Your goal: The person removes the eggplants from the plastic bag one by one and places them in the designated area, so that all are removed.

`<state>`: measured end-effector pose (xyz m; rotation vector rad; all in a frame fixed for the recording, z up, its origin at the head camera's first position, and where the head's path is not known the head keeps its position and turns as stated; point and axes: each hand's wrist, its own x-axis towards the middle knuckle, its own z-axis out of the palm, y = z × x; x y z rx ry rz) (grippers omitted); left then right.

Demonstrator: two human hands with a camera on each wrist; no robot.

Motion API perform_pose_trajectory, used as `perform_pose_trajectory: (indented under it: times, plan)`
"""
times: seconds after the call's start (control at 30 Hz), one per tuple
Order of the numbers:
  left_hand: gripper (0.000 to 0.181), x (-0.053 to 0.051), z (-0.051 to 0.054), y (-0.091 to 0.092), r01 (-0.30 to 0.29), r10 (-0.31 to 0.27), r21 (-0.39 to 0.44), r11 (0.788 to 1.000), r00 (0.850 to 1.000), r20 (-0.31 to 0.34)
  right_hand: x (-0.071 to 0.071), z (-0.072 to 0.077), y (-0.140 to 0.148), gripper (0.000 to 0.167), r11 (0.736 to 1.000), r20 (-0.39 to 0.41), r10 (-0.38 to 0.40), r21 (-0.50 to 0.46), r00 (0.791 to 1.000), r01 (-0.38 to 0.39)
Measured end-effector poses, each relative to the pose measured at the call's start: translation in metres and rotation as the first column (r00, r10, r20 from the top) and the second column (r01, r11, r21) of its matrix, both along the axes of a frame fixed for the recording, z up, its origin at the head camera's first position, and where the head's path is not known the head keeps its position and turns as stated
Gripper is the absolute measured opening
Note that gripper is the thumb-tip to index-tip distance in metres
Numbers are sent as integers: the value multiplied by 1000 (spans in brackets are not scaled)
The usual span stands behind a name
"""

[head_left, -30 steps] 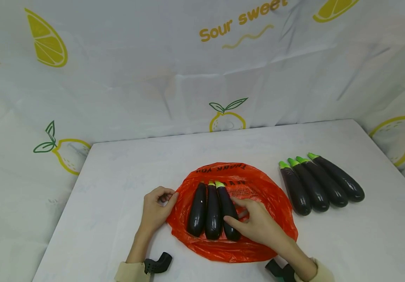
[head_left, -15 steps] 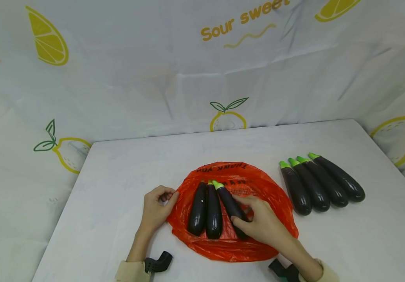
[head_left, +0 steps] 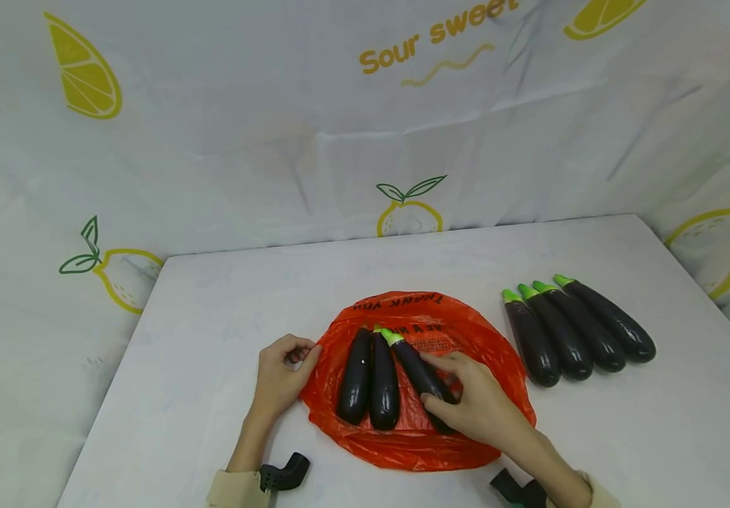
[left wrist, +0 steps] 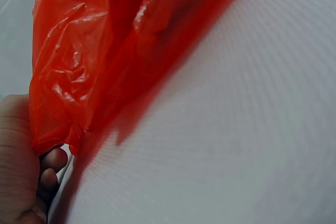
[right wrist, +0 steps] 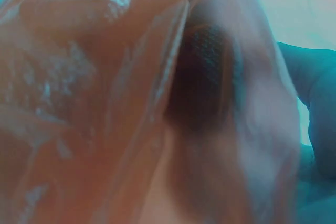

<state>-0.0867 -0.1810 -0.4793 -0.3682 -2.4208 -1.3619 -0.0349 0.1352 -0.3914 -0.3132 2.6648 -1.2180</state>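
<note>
The right hand [head_left: 474, 398] has thumb and fingers set on either side of the held eggplant [head_left: 417, 365], pinching it around its lower half. The eggplant lies just to the left of that grip, its long axis slanting: the green stem end points away and to the left, the rounded end comes back toward the person, partly hidden by the hand. Next leftward from the grip, past a wedge of bare plastic, is the middle eggplant [head_left: 384, 384], and past that the left eggplant [head_left: 355, 381], both nearly upright in the head view. Under all three spreads the red bag [head_left: 396, 455], its far-left edge pinched by the left hand [head_left: 282, 374]. Outward to the right of the right-hand grip, and much nearer it than the left hand, the outer eggplants [head_left: 534, 346] lie in a slanted row on the table [head_left: 244, 296]. Counted: one bag, three eggplants in it, four outside, seven altogether
</note>
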Motion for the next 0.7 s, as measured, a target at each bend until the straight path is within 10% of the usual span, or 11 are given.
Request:
perform_pose_trajectory:
  times: [0.43, 0.7]
  plan:
    - [10, 1, 3, 4, -39, 39, -3, 999, 999, -7, -1, 4, 8, 54, 1000, -29, -2, -9, 1000, 2]
    - [6, 10, 28, 15, -37, 37, 2, 999, 999, -30, 0, 6, 13, 54, 999, -90, -28, 15, 996, 29]
